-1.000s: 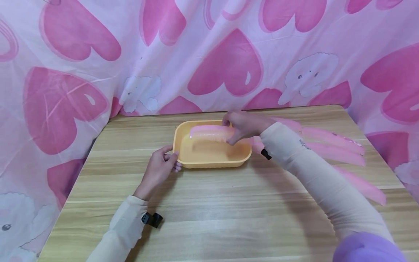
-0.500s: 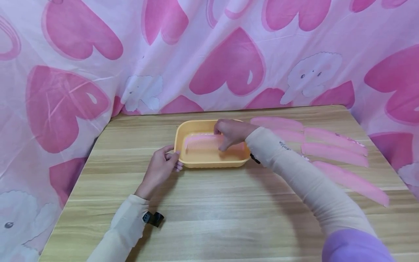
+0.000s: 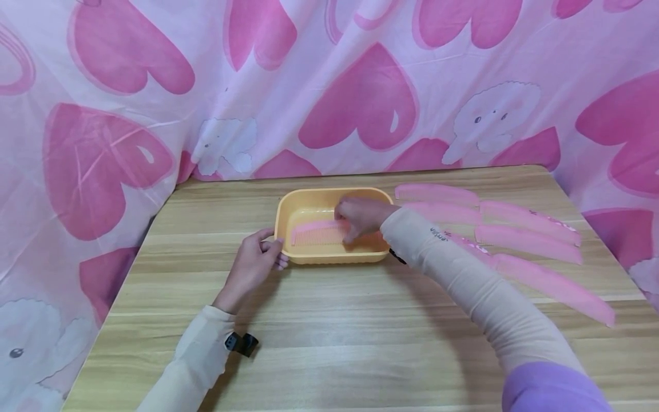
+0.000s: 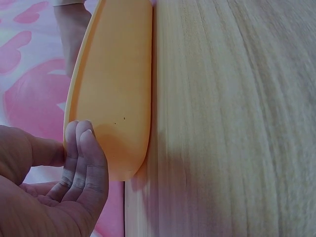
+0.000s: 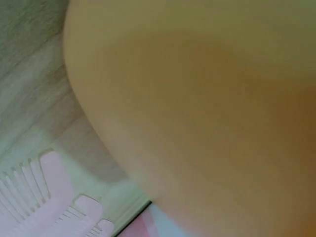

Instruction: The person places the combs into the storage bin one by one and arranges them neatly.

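A yellow-orange plastic tray [image 3: 337,258] with rounded corners stands on the wooden table. My left hand [image 3: 252,258] pinches its left rim, with the fingers [image 4: 93,158] against the outer wall. Inside the tray, a translucent pink comb [image 3: 311,233] lies lengthwise with its teeth toward me. My right hand [image 3: 362,216] reaches in over the right rim and grips that comb, thumb on the near side and fingers on the far side. The hand covers the comb's right part. In the right wrist view the tray's outer wall [image 5: 187,123] fills most of the picture and hides the fingers.
Several more pink combs [image 3: 530,243] lie on the table [image 3: 329,343] right of the tray, in rough rows, some partly behind the right sleeve [image 3: 463,286]. A pink heart-patterned cloth [image 3: 355,103] hangs along the table's back and sides.
My right hand has brought the comb leftward and down from the tray's far rim toward its floor, then slightly nearer me. The left hand keeps its hold on the tray's rim.
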{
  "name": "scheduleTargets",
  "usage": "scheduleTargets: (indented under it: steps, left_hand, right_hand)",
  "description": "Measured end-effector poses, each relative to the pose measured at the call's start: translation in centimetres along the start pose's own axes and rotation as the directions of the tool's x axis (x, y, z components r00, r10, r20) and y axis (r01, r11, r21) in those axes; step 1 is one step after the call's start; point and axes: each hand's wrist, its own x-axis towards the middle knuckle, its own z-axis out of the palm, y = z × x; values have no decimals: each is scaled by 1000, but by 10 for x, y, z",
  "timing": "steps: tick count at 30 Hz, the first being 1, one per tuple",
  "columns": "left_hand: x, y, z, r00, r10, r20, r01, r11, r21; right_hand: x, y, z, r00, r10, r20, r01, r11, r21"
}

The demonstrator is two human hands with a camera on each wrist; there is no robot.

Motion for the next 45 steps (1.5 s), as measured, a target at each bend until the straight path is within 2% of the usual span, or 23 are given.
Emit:
scheduleTargets:
  steps: [7, 12, 15, 23, 29, 37, 41, 45]
  left_hand:
    - [0, 0, 0, 1000, 4, 4, -4, 1000, 3]
    - [0, -1, 0, 1000, 14, 3, -14, 1000, -7]
    - [0, -1, 0, 1000, 14, 4, -14, 1000, -8]
    - [0, 0, 0, 1000, 28, 2, -28, 1000, 2]
    - [-1, -1, 1, 1000, 27, 1, -27, 1000, 11]
    - [0, -3, 3, 1000, 10, 5, -10, 1000, 6]
    - [-1, -2, 2, 1000, 1, 2, -1, 1000, 13]
    - [-1, -1, 2, 1000, -2, 3, 2, 1000, 12]
  right_hand:
    - [-1, 1, 3, 1000, -22, -8, 22, 999, -27]
    - [-8, -1, -5, 999, -35, -14, 36, 999, 39]
    - [-16, -2, -13, 999, -24, -44, 28, 996, 81]
    - [-51, 7, -40, 990, 47, -134, -27, 989, 145]
    - [-82, 22, -49, 973, 74, -220, -44, 989, 139]
    - [-120, 46, -50, 940, 164, -299, -126, 982, 140]
    - [-138, 57, -48, 931, 223, -288, -174, 967, 186]
    - [-155, 68, -43, 926, 252, -280, -205, 961, 186]
